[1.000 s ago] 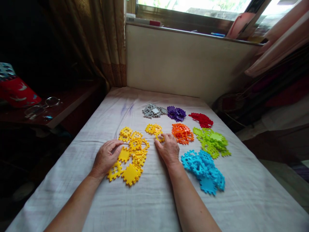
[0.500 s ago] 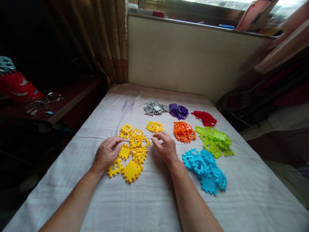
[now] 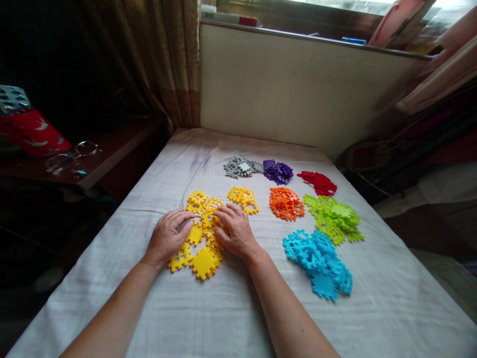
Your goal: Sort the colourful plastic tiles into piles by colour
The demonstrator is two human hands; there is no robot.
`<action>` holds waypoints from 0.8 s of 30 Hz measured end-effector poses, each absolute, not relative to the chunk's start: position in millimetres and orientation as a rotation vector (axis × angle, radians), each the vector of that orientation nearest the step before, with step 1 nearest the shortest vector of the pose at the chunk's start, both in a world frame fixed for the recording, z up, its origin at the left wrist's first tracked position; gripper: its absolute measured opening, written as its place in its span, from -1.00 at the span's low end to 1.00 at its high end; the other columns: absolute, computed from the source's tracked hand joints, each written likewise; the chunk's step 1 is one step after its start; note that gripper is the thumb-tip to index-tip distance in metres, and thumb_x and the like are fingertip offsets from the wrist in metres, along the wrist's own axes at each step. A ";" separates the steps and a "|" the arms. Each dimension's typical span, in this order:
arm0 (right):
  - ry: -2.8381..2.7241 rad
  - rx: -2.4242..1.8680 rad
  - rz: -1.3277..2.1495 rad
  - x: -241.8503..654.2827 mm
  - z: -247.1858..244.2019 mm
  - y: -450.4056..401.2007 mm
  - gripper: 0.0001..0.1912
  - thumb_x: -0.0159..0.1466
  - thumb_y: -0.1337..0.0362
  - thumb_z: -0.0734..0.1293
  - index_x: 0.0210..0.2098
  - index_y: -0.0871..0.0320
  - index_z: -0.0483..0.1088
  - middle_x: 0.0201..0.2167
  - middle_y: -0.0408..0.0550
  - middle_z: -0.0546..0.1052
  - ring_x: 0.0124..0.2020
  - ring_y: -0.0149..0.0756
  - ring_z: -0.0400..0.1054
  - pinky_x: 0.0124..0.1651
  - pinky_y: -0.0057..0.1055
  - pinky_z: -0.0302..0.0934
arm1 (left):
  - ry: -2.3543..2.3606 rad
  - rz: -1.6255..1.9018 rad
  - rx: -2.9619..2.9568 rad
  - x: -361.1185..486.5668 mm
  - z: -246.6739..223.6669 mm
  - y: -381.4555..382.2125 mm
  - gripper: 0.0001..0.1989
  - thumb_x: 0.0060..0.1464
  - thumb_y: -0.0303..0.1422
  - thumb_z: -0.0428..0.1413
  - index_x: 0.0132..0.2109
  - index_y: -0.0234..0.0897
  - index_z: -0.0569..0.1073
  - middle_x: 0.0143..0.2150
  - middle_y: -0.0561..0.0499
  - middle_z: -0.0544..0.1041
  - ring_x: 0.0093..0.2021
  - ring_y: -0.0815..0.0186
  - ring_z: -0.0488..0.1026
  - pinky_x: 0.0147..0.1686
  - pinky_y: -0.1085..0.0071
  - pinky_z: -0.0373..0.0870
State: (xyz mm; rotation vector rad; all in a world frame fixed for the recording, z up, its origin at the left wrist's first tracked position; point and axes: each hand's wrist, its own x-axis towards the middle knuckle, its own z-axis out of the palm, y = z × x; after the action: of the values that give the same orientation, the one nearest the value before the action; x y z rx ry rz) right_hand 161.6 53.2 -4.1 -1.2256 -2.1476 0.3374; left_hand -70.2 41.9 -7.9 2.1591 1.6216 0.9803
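In the head view, at centre of the frame, rests left hand [image 3: 166,236] at the left side of a loose spread of flat, notched yellow plastic pieces [image 3: 204,262], some solid, some latticed. Shows that grip loosely open, with fingers curved, thumb lowered and nothing visibly held, just beside a solid yellow square. Places right hand [image 3: 238,233] over the right side of the same spread, fingers bent above latticed pieces, thumb apart. Cannot tell from here about any hold or contact under those fingers.

Above the right hand, near centre, includes a smaller yellow cluster [image 3: 238,193], apart from the main spread.

Laid out by colour already in 8 groups of 7 colours, with no mixing visible. Beyond both yellow groups, includes a grey pile [image 3: 238,167] beside a purple pile [image 3: 278,172] at upper centre, then to the right a red pile [image 3: 320,183], an orange pile [image 3: 286,203], a lime-green pile [image 3: 339,214] and, lower, a sky-blue pile [image 3: 307,248]. Still split in 2 for yellow, and untidily scattered. Hard to tell overlapped from interlocked. All on a surface [image 3: 380,298] covered in pale, wrinkled cloth.
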 end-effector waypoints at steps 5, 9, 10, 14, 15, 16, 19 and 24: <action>-2.067 -1.184 0.353 160.7 -4.7 55.0 -0.79 0.20 0.30 0.40 -0.15 0.02 0.54 -0.06 -0.07 0.59 0.07 -0.16 0.34 0.18 -0.12 0.13 | 1.626 0.989 2.150 -69.4 -7.4 41.7 -0.70 0.17 -0.18 0.03 -0.08 -0.11 0.59 -0.03 0.01 0.63 0.07 0.16 0.49 0.19 0.12 0.33; -2.069 -1.162 0.362 160.5 -3.9 56.0 -0.94 0.22 0.30 0.41 -0.28 0.04 0.53 -0.17 -0.08 0.59 -0.03 -0.21 0.37 0.10 -0.18 0.15 | 1.625 1.006 2.150 -69.1 -7.0 41.8 -0.70 0.18 -0.17 0.03 -0.09 -0.12 0.59 -0.04 0.00 0.64 0.06 0.16 0.50 0.18 0.12 0.34; -2.074 -1.164 0.361 160.4 -4.0 56.2 -0.96 0.23 0.30 0.41 -0.30 0.05 0.53 -0.19 -0.08 0.58 -0.05 -0.22 0.38 0.09 -0.20 0.15 | 1.624 1.007 2.152 -69.1 -6.9 41.8 -0.70 0.18 -0.17 0.03 -0.09 -0.12 0.59 -0.05 0.00 0.64 0.05 0.16 0.50 0.18 0.12 0.34; -2.069 -1.176 0.343 160.3 -5.4 57.0 -0.97 0.25 0.28 0.40 -0.30 0.06 0.52 -0.21 -0.08 0.56 -0.11 -0.24 0.37 0.03 -0.23 0.14 | 1.623 0.985 2.165 -69.6 -7.0 41.7 -0.70 0.19 -0.18 0.02 -0.08 -0.11 0.59 -0.04 0.01 0.63 0.06 0.17 0.50 0.18 0.13 0.35; -2.052 -1.182 0.331 160.8 -5.7 57.3 -0.97 0.25 0.27 0.40 -0.30 0.06 0.52 -0.20 -0.07 0.55 -0.10 -0.24 0.37 0.03 -0.24 0.14 | 1.627 0.980 2.163 -69.8 -7.1 41.7 -0.70 0.19 -0.18 0.02 -0.08 -0.12 0.58 -0.03 0.00 0.63 0.06 0.17 0.50 0.18 0.13 0.35; -2.026 -1.195 0.312 161.7 -5.8 57.7 -0.96 0.26 0.27 0.39 -0.29 0.06 0.52 -0.18 -0.06 0.54 -0.10 -0.23 0.36 0.04 -0.24 0.14 | 1.635 0.978 2.159 -69.9 -7.3 41.6 -0.70 0.18 -0.18 0.02 -0.08 -0.12 0.58 -0.03 0.00 0.63 0.06 0.17 0.49 0.18 0.13 0.35; -1.906 -1.282 0.217 168.7 -4.9 60.0 -0.93 0.29 0.23 0.37 -0.26 0.05 0.52 -0.15 -0.04 0.53 -0.06 -0.21 0.34 0.08 -0.23 0.10 | 1.659 0.988 2.142 -69.6 -7.8 41.4 -0.69 0.17 -0.16 0.03 -0.09 -0.13 0.58 -0.04 -0.02 0.63 0.05 0.16 0.50 0.17 0.13 0.36; -1.744 -1.501 0.081 190.3 -6.3 66.7 -0.90 0.29 0.21 0.36 -0.28 0.05 0.53 -0.18 -0.03 0.51 -0.06 -0.17 0.31 0.05 -0.23 0.07 | 1.669 1.025 2.127 -67.8 -7.6 41.1 -0.68 0.17 -0.13 0.02 -0.11 -0.13 0.59 -0.07 -0.02 0.64 0.04 0.15 0.51 0.15 0.12 0.37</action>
State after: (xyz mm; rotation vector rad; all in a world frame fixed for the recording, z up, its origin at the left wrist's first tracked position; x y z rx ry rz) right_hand 190.3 66.7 -6.3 -1.5005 -1.7443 0.0808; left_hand -67.8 41.1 -7.6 2.1272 1.6691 1.0247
